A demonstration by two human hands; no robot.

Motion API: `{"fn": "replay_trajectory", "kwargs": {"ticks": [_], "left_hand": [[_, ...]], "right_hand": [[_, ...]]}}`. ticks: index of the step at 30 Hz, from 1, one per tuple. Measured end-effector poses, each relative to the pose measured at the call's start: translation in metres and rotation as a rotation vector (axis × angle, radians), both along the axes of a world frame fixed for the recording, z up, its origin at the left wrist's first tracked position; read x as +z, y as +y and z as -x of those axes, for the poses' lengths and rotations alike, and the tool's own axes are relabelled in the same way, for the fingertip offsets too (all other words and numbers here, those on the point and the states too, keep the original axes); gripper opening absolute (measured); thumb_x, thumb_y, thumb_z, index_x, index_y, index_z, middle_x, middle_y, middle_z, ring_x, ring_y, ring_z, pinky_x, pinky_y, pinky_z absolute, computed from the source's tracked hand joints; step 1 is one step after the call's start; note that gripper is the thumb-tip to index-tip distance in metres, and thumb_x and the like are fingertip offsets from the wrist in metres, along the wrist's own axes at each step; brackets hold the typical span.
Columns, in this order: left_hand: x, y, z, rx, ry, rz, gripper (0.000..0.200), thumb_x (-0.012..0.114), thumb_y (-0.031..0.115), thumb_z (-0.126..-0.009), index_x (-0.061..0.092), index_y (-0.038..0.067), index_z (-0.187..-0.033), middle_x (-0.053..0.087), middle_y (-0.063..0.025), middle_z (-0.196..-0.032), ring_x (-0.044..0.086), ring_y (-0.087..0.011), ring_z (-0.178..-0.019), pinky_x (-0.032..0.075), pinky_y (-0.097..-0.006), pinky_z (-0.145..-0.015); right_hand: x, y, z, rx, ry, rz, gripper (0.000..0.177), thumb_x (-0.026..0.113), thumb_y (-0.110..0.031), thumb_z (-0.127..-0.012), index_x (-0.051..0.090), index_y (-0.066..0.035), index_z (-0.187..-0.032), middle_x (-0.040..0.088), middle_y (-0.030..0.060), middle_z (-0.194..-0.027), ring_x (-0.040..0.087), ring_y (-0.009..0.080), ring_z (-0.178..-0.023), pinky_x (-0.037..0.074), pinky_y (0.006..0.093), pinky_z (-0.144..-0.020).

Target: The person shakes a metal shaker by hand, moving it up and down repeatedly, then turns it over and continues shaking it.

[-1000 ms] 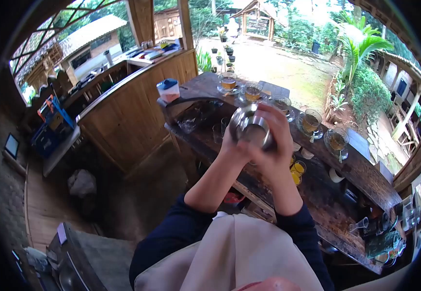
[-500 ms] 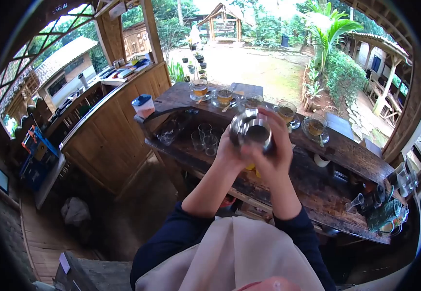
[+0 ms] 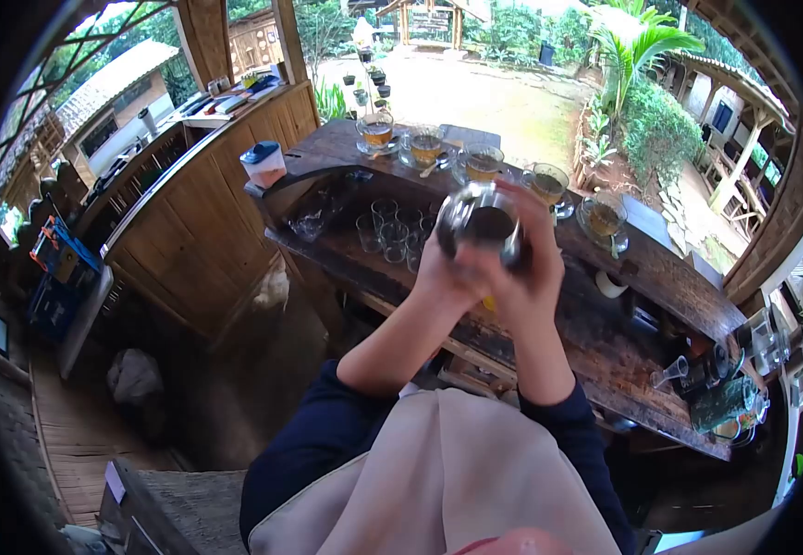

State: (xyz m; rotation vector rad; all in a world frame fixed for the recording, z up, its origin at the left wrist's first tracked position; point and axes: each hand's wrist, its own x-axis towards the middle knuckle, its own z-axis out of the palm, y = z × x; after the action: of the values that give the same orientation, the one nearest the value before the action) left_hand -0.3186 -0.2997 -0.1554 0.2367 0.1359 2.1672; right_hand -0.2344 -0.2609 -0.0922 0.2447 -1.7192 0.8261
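A shiny metal vessel (image 3: 481, 220) is held up over the wooden counter, between both of my hands. My left hand (image 3: 449, 277) wraps its left and lower side. My right hand (image 3: 533, 250) grips it from the right, with fingers over the top edge. Motion blurs the vessel and the fingertips a little. Behind it, glass cups of amber drink on saucers line the raised counter edge, among them a cup (image 3: 377, 135) at the left and another cup (image 3: 602, 218) at the right.
Several empty glasses (image 3: 394, 242) stand on the lower shelf, left of my forearms. A blue-lidded tub (image 3: 263, 165) sits at the counter's left end. A small glass flask (image 3: 669, 372) and a dark green item (image 3: 725, 404) are at the right end.
The camera view has shifted slightly, showing more of the glasses on the lower shelf. Both hands still hold the metal vessel, at nearly the same place in view.
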Motion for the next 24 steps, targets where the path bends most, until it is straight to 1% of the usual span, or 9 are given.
{"fn": "replay_trajectory", "kwargs": {"ticks": [2,3,6,11,13,18,20,23,24], "left_hand": [[0.019,-0.020,-0.004,-0.423,0.140,-0.610,0.047,0.036,0.040,-0.092,0.052,0.003,-0.116,0.057,-0.0139,-0.115,0.058,-0.0238,-0.101,0.048,-0.0400,-0.089],[0.054,-0.044,-0.012,-0.498,0.058,-0.204,0.053,0.045,0.046,-0.090,0.045,0.005,-0.123,0.055,-0.0189,-0.116,0.058,-0.0287,-0.102,0.051,-0.0447,-0.083],[0.041,-0.050,-0.032,-0.118,0.354,-0.458,0.068,0.056,0.052,-0.083,0.027,0.014,-0.132,0.051,-0.0265,-0.116,0.054,-0.0413,-0.105,0.054,-0.0485,-0.076],[0.004,-0.019,0.017,-0.329,0.015,-0.187,0.041,0.040,0.044,-0.091,0.056,0.014,-0.114,0.060,-0.0108,-0.105,0.062,-0.0209,-0.092,0.053,-0.0422,-0.078],[0.006,-0.008,0.017,-0.035,-0.049,0.217,0.040,0.041,0.040,-0.091,0.056,0.010,-0.114,0.062,-0.0098,-0.102,0.063,-0.0230,-0.089,0.052,-0.0410,-0.080],[0.054,-0.050,0.006,-0.415,0.070,-0.086,0.067,0.057,0.046,-0.085,0.038,0.002,-0.132,0.042,-0.0231,-0.129,0.046,-0.0320,-0.118,0.045,-0.0433,-0.093],[0.059,-0.060,-0.009,-0.219,0.402,-0.284,0.077,0.061,0.048,-0.082,0.029,0.003,-0.136,0.037,-0.0290,-0.131,0.044,-0.0398,-0.119,0.052,-0.0482,-0.084],[0.050,-0.051,-0.010,0.056,0.655,-0.317,0.072,0.056,0.048,-0.085,0.029,0.004,-0.136,0.046,-0.0251,-0.124,0.047,-0.0391,-0.116,0.054,-0.0492,-0.080],[0.033,-0.041,0.010,-0.169,0.450,-0.212,0.067,0.054,0.047,-0.086,0.034,0.005,-0.133,0.048,-0.0221,-0.122,0.050,-0.0345,-0.113,0.053,-0.0475,-0.082]], "right_hand": [[0.006,-0.015,-0.025,-0.019,0.145,-0.430,0.045,0.073,-0.027,-0.068,0.060,-0.008,-0.107,0.057,0.0194,-0.111,0.052,0.0321,-0.108,0.038,0.0528,-0.091],[0.014,-0.031,-0.053,0.037,-0.112,-0.366,0.032,0.068,-0.017,-0.074,0.055,-0.013,-0.103,0.049,0.0138,-0.119,0.039,0.0415,-0.123,0.041,0.0503,-0.092],[0.011,-0.020,-0.048,0.085,-0.092,-0.374,0.035,0.066,-0.021,-0.075,0.054,-0.010,-0.107,0.049,0.0137,-0.120,0.040,0.0377,-0.122,0.035,0.0502,-0.097],[-0.013,0.005,-0.004,0.129,0.071,-0.377,0.047,0.070,-0.031,-0.072,0.055,-0.001,-0.107,0.052,0.0190,-0.119,0.048,0.0353,-0.114,0.036,0.0463,-0.098],[-0.011,0.016,0.017,0.119,-0.130,0.064,0.053,0.070,-0.023,-0.076,0.052,0.002,-0.119,0.051,0.0174,-0.122,0.049,0.0291,-0.116,0.039,0.0369,-0.096],[0.015,-0.014,-0.028,0.060,0.096,-0.472,0.060,0.077,-0.018,-0.068,0.053,-0.001,-0.120,0.051,0.0151,-0.121,0.052,0.0314,-0.110,0.041,0.0387,-0.095],[0.010,-0.046,-0.023,0.112,0.677,-0.606,0.035,0.059,-0.005,-0.076,0.058,-0.030,-0.100,0.053,0.0000,-0.113,0.053,0.0150,-0.104,0.036,0.0465,-0.098],[-0.010,-0.070,0.006,0.195,0.953,-0.242,0.026,0.065,-0.019,-0.076,0.058,-0.028,-0.100,0.056,0.0026,-0.110,0.052,0.0190,-0.108,0.034,0.0489,-0.097],[-0.011,-0.040,-0.012,0.126,0.526,-0.310,0.028,0.066,-0.021,-0.077,0.058,-0.021,-0.103,0.054,0.0072,-0.114,0.052,0.0215,-0.109,0.035,0.0472,-0.097]]}}
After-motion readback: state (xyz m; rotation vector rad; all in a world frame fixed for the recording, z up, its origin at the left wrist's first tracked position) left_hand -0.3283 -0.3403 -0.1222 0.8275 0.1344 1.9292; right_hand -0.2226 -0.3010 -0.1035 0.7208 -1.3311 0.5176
